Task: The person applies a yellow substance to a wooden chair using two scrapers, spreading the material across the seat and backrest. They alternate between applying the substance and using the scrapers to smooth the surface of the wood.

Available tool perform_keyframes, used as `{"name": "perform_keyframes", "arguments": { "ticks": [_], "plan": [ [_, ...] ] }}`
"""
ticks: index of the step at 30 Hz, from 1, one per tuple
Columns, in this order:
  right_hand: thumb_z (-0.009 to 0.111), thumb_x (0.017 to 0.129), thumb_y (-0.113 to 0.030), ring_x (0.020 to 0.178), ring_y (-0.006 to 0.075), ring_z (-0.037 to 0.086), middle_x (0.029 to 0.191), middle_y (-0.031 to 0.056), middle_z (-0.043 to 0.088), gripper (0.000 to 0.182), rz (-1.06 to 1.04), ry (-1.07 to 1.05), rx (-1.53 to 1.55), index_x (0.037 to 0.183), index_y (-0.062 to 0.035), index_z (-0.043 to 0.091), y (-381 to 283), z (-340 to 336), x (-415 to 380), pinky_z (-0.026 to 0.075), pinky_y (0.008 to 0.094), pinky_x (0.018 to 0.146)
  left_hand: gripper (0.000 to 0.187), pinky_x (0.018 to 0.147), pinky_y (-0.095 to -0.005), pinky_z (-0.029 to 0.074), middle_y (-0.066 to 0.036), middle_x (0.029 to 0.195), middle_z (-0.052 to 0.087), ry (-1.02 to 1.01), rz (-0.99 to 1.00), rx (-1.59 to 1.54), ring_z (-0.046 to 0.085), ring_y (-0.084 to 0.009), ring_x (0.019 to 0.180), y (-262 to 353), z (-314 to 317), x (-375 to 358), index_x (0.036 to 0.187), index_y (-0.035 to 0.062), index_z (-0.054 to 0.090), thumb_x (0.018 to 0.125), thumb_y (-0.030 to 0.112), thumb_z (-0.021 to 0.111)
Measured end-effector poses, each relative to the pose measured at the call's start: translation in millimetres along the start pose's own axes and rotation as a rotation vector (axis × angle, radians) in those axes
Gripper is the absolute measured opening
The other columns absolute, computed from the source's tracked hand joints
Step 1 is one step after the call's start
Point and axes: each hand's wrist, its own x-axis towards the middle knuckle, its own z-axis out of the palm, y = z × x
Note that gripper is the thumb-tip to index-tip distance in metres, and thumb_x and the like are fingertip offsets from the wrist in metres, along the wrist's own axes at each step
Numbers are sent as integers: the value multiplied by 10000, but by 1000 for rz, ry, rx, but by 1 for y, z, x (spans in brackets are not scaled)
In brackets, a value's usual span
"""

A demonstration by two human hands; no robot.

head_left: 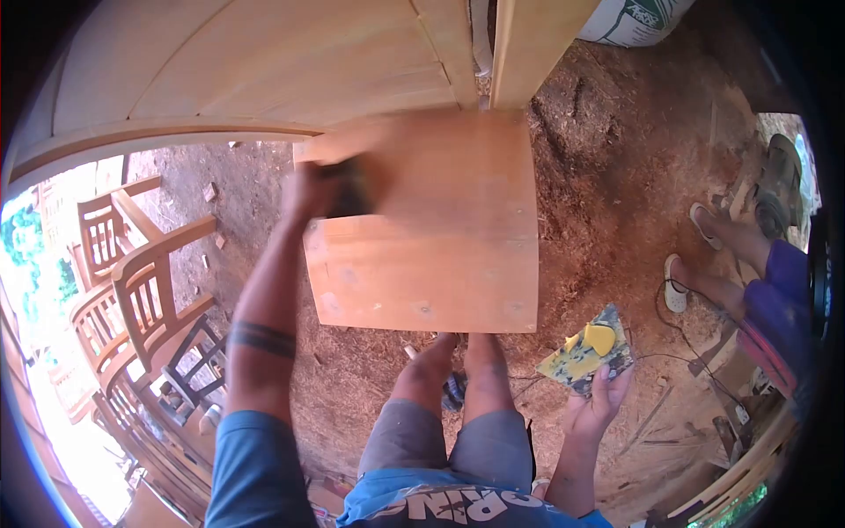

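My left hand [312, 187] reaches over the left part of a light-brown wooden panel [431, 277] and is blurred by motion. Its fingers are around a dark, flat, squarish piece [350, 187] that appears to be against the panel; the blur hides its exact kind. Low on the right, my right hand [600, 400] holds a speckled, paint-stained board [576, 374] by its lower edge, thumb on top. A lump of yellow putty [598, 340] sits on that board. Pale patches dot the panel's near half.
Large wooden furniture [264, 62] stands at the panel's far side. Wooden chairs [145, 290] crowd the left. On the right sits another person [775, 290], legs stretched out, near a cord [678, 330]. A white sack [635, 22] is at the top. Shavings cover the dirt floor [607, 202].
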Motion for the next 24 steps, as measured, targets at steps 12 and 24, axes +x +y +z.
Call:
{"name": "perform_keyframes", "arguments": {
  "ticks": [12, 24],
  "plan": [
    [579, 934, -142, 1191, 243, 489, 1265, 138, 464, 480, 3, -12, -22, 1328, -17, 334, -4, 12, 6, 420, 411, 1022, 250, 650, -429, 548, -147, 823, 710, 168, 322, 412, 692, -311, 742, 168, 62, -22, 873, 90, 727, 828, 311, 617],
    [579, 938, -144, 1196, 251, 491, 1290, 145, 453, 480, -35, -46, 7, 1328, -24, 326, -14, 17, 7, 418, 426, 1026, 365, 616, -363, 538, -164, 763, 705, 0, 207, -236, 675, -191, 694, 142, 55, 1, 814, -38, 722, 671, 286, 808]
  ]
}}
